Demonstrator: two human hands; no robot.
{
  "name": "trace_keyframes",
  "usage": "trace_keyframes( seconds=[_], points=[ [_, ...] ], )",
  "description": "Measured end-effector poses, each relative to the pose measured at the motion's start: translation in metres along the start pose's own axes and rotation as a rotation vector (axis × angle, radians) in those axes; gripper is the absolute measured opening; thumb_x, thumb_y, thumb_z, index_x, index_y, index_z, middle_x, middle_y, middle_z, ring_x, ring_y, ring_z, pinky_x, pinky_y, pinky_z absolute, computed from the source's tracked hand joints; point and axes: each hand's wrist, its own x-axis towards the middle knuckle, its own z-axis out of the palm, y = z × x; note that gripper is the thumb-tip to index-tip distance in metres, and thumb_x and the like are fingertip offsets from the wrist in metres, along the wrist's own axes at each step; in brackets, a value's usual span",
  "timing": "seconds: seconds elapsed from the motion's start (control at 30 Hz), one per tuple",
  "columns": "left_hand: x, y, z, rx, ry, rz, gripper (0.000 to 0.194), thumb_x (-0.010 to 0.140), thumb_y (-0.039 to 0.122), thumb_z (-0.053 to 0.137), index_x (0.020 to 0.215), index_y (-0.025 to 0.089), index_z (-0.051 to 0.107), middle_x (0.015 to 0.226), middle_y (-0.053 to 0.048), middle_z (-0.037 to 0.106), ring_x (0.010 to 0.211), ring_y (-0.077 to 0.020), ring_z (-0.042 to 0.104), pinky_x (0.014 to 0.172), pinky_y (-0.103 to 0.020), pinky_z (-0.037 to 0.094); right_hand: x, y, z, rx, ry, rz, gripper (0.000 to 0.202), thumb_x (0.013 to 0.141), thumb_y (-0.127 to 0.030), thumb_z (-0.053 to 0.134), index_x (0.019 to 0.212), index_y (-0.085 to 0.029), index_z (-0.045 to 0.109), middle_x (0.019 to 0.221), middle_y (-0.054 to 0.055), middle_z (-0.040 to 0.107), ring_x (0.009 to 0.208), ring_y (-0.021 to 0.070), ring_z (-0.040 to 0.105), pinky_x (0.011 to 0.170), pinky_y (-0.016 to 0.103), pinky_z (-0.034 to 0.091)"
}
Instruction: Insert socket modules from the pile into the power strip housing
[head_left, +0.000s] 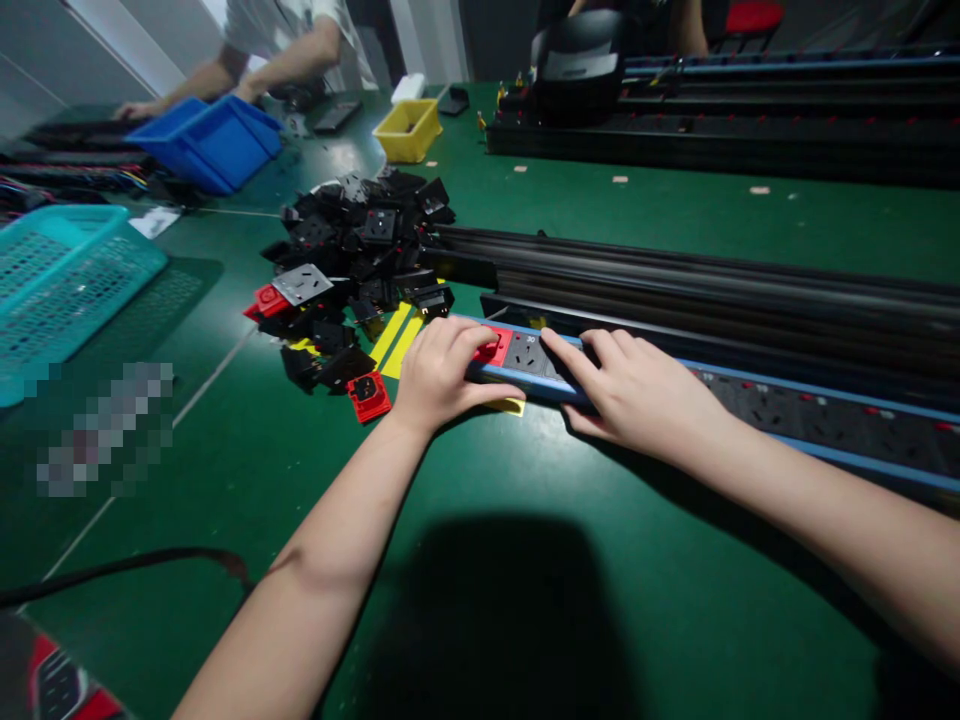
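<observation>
A long power strip (780, 405) with blue edges and black sockets lies across the green table, running off to the right. My left hand (442, 370) grips its left end, fingers over the top and thumb along the near side. A red socket (495, 345) sits in the strip under those fingertips. Just right of it is a black socket (526, 352). My right hand (637, 390) is wrapped over the strip a little further along, index finger stretched toward the black socket and thumb on the near edge. A loose red socket (368, 396) lies left of my left hand.
A heap of loose black sockets (375, 230) is piled beyond my left hand. Black rails (675, 285) lie behind the strip. A teal basket (82, 270), a blue bin (217, 145) and a yellow bin (409, 130) stand leftward. A person's arms (292, 60) reach in at the back.
</observation>
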Motion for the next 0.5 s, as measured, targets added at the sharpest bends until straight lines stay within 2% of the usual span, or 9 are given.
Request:
trace_keyframes(
  seconds=[0.07, 0.27, 0.5],
  points=[
    [-0.0005, 0.0004, 0.0006, 0.022, -0.006, 0.048, 0.064, 0.073, 0.076, 0.072, 0.107, 0.022, 0.067, 0.102, -0.010, 0.071, 0.091, -0.0250, 0.064, 0.081, -0.037, 0.050, -0.0001, 0.0002, 0.0004, -0.001, 0.011, -0.003, 0.075, 0.097, -0.040, 0.051, 0.162, -0.009, 0.028, 0.116, 0.022, 0.061, 0.096, 0.0326, 0.057, 0.079, 0.038, 0.041],
    [-0.0004, -0.0002, 0.0027, 0.045, -0.016, 0.074, 0.057, 0.078, 0.073, 0.069, 0.106, 0.024, 0.072, 0.103, -0.010, 0.072, 0.091, -0.0232, 0.066, 0.080, -0.035, 0.051, 0.0001, 0.0006, 0.0006, -0.014, 0.027, -0.010, 0.075, 0.097, -0.041, 0.051, 0.161, -0.009, 0.030, 0.111, 0.020, 0.062, 0.093, 0.0320, 0.057, 0.078, 0.037, 0.041],
    [0.0012, 0.0028, 0.0026, -0.021, -0.101, 0.019, 0.056, 0.082, 0.072, 0.062, 0.110, 0.023, 0.070, 0.109, -0.010, 0.071, 0.097, -0.0230, 0.065, 0.084, -0.034, 0.051, 0.0002, 0.0011, 0.0032, -0.005, 0.035, -0.010, 0.076, 0.096, -0.042, 0.053, 0.161, -0.009, 0.030, 0.119, 0.023, 0.061, 0.098, 0.0336, 0.058, 0.079, 0.039, 0.042]
  ],
)
